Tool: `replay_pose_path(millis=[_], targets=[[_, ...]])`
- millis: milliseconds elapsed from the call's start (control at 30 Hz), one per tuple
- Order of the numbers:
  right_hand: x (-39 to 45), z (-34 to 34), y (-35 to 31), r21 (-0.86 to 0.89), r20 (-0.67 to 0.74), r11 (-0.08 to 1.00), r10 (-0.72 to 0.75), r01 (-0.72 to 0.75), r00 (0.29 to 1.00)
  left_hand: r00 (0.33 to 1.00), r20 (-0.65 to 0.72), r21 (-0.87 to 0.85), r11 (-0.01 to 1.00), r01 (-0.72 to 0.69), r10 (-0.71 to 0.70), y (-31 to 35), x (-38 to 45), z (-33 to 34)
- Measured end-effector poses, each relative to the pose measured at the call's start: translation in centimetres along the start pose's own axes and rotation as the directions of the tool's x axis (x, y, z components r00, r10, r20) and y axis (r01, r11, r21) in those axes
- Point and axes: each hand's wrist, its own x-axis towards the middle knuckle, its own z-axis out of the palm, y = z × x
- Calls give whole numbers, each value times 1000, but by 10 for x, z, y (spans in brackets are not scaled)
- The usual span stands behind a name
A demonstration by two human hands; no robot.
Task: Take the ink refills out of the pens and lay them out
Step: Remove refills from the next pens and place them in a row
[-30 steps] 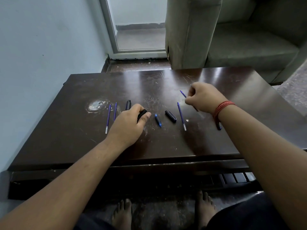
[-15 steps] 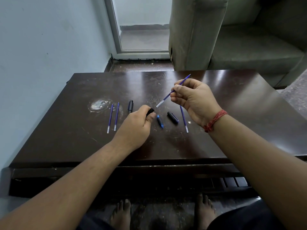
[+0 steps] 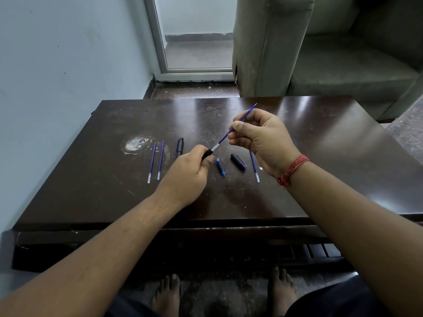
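My left hand (image 3: 190,172) is closed around a black pen part (image 3: 207,153) held just above the dark table (image 3: 91,179). My right hand (image 3: 263,138) pinches a thin blue refill (image 3: 223,138), tilted, whose pale lower end meets the mouth of the black part. Two blue refills (image 3: 156,161) lie side by side at the left. Another refill (image 3: 254,167) lies partly under my right hand. A black pen barrel (image 3: 179,146), a small blue piece (image 3: 220,167) and a black cap (image 3: 238,161) rest on the table between them.
The table has a pale scuffed patch (image 3: 137,144) left of the refills. A grey-green sofa (image 3: 320,53) stands behind the table on the right, a wall on the left, a glass door (image 3: 194,42) beyond. My bare feet (image 3: 167,294) are under the near edge.
My right hand picked a blue refill off the table and brought it left and up. Its pale end now touches the black part in my left hand, which rose slightly.
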Motion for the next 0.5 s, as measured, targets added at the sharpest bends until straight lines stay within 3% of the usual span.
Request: replay_pose_path(millis=[100,233,367,433,500], targets=[[-2,3,4,-47,91,999,17,-13,996,1000,-2,-11,1000,-8,8,1,-1,0],[-2,6,14,-318,215,948,40,31,976,1000,2,-24,999,-23,23,2,-2,1],[3,-7,8,-398,164,917,42,27,986,1000,-15,-28,1000,-12,12,-1,-1,0],[5,-17,8,-562,105,826,17,45,994,999,-34,-27,1000,-7,6,-2,-1,-2],[8,-25,14,-784,88,614,-38,93,995,999,-44,-40,999,0,-2,-3,0,-2]])
